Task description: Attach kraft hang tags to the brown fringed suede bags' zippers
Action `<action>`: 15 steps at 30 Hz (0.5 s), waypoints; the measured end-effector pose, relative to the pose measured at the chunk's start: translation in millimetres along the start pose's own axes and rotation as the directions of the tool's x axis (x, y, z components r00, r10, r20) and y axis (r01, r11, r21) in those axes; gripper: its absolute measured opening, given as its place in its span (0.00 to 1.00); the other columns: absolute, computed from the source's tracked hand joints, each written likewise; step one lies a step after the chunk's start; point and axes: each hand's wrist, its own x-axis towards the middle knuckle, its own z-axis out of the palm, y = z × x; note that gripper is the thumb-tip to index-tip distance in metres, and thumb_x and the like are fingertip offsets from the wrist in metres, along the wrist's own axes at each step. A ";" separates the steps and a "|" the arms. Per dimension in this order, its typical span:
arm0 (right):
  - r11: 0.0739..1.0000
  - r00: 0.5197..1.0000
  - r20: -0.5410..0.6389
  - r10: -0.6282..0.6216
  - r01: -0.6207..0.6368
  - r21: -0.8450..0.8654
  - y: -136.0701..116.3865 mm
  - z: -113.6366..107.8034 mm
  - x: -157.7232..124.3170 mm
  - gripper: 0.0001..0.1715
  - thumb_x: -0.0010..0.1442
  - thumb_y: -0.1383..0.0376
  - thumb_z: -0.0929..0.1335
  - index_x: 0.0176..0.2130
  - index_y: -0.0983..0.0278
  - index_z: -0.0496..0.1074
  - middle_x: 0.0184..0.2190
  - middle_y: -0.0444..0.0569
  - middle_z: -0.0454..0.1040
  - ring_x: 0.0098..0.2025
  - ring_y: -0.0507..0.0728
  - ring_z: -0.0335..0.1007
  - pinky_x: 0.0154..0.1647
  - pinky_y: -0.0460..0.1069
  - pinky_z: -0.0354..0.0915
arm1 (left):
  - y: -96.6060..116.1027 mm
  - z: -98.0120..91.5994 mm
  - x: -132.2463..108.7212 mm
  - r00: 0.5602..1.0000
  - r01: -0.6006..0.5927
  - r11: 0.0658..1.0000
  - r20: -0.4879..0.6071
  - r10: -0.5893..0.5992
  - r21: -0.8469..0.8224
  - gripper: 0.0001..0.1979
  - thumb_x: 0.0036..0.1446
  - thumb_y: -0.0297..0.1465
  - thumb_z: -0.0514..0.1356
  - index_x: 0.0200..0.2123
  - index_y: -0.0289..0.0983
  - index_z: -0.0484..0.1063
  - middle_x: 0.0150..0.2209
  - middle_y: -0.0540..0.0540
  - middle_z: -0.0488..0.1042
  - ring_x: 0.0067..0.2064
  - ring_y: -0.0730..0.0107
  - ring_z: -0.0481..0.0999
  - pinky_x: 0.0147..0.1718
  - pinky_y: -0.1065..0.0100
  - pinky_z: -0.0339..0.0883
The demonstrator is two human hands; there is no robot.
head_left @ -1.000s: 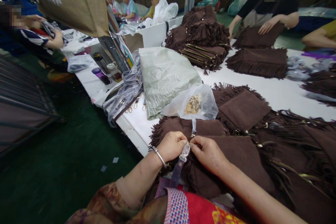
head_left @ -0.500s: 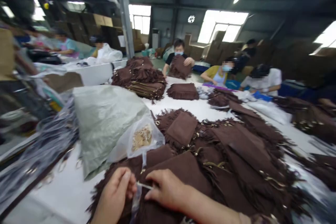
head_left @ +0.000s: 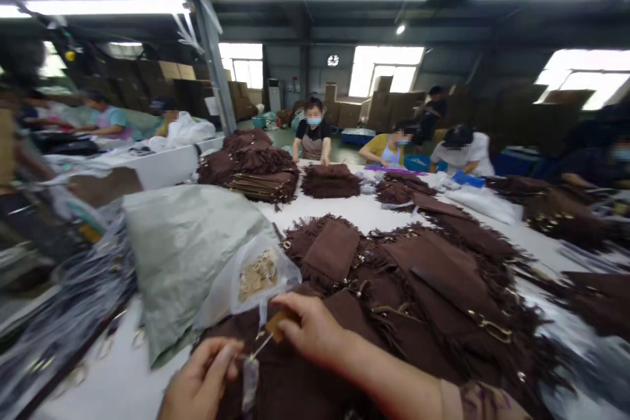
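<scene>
My right hand (head_left: 312, 331) pinches a small tan tag (head_left: 278, 325) between thumb and fingers. A thin white string (head_left: 262, 346) runs from the tag down to a small metal piece beside my left hand (head_left: 204, 371). The left fingers are closed at this end; exactly what they grip is partly hidden. Just below hangs a narrow piece wrapped in clear plastic (head_left: 250, 384). Both hands are over a dark brown fringed bag (head_left: 300, 380). Beyond them lies an open clear plastic bag (head_left: 290, 274) holding tan tags with strings (head_left: 258, 275).
A grey-green plastic sack (head_left: 182, 256) lies on the left of the white table (head_left: 275, 213). Plastic-wrapped straps (head_left: 93, 302) lie farther left. Brown fringed bags (head_left: 443, 275) heap to the right, with a stack (head_left: 329, 181) farther back. Several co-workers sit or stand around the table.
My right hand has moved up and away from my left, and the tan tag now shows in it. The view has tilted upward. A co-worker opposite has lowered a brown bag onto the stack.
</scene>
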 end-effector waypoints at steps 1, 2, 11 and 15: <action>0.996 0.997 0.000 -0.082 0.082 0.033 -2.8 4.0 3.8 0.22 0.56 0.72 0.65 0.49 0.59 0.75 0.43 0.47 0.79 0.44 0.54 0.73 0.48 0.47 0.66 | 12.1 -3.9 -5.1 1.000 0.012 0.999 -0.014 -0.013 -0.033 0.16 0.57 0.46 0.53 0.34 0.44 0.74 0.21 0.53 0.71 0.23 0.65 0.70 0.22 0.66 0.67; 0.990 0.990 0.021 -0.137 0.136 0.038 -5.3 8.9 8.1 0.20 0.57 0.74 0.63 0.45 0.60 0.77 0.39 0.47 0.79 0.42 0.53 0.73 0.46 0.47 0.66 | 23.1 -6.4 -8.7 0.999 0.010 0.998 -0.034 -0.012 -0.067 0.14 0.58 0.44 0.55 0.37 0.42 0.74 0.25 0.53 0.72 0.29 0.66 0.72 0.29 0.67 0.69; 0.966 0.897 0.366 -0.247 0.256 0.025 -23.5 43.3 36.5 0.09 0.60 0.68 0.67 0.33 0.62 0.79 0.30 0.47 0.74 0.34 0.54 0.69 0.37 0.48 0.63 | 30.9 -7.6 -7.6 0.981 -0.031 0.962 -0.191 -0.022 -0.271 0.07 0.55 0.33 0.60 0.33 0.36 0.75 0.25 0.50 0.69 0.26 0.73 0.67 0.30 0.72 0.63; 0.968 0.892 0.388 -0.231 0.252 -0.002 -28.6 42.0 36.3 0.11 0.61 0.69 0.66 0.29 0.63 0.76 0.28 0.46 0.71 0.33 0.53 0.67 0.35 0.47 0.61 | 28.6 -7.7 -10.3 0.982 0.009 0.946 -0.178 -0.070 -0.325 0.08 0.56 0.34 0.60 0.33 0.36 0.74 0.23 0.53 0.66 0.24 0.75 0.63 0.26 0.74 0.60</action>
